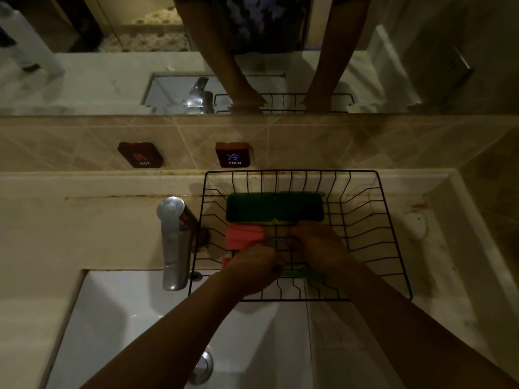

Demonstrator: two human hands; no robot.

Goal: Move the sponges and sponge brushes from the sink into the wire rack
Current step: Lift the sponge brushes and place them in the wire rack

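The black wire rack (pixel 393 248) stands on the counter to the right of the tap, its front edge over the sink. Two green-topped sponges (pixel 275 206) lie side by side along the rack's back, yellow showing at their near edge. A pink sponge (pixel 243 237) lies in front of them at the left. My left hand (pixel 254 269) is closed on the pink sponge's near end, where an orange handle part shows. My right hand (pixel 317 242) is closed beside it over something thin inside the rack. A green piece (pixel 302 274) shows beneath my hands. What the right hand grips is hidden.
The white sink (pixel 146 327) with its chrome drain plug (pixel 202 366) lies below the rack. A chrome tap (pixel 174 242) stands just left of the rack. HOT (pixel 140 154) and COLD (pixel 232 154) buttons sit on the tiled wall under a mirror. A small white object (pixel 415 226) lies on the right counter.
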